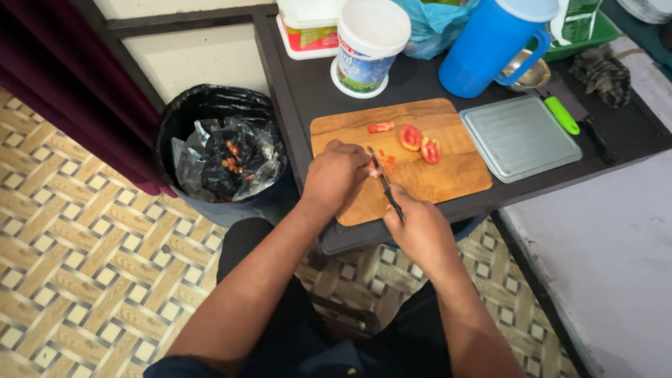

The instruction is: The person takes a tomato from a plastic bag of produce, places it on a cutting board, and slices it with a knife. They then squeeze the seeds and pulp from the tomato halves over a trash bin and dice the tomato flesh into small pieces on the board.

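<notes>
My left hand [336,175] presses a piece of tomato [387,163] down on the wooden cutting board [448,178]. My right hand [418,227] grips a dark-handled knife [386,185], whose blade reaches into that piece beside my left fingers. Two tomato halves [420,143] lie cut side up further back on the board. A small tomato slice [381,127] rests near the board's far edge.
A clear plastic lid [519,136] lies right of the board. Behind stand a blue jug [490,45], a white tub [367,45], a blue bag and a green-handled tool [562,115]. A black-lined bin [224,150] with scraps stands left of the dark table [301,91].
</notes>
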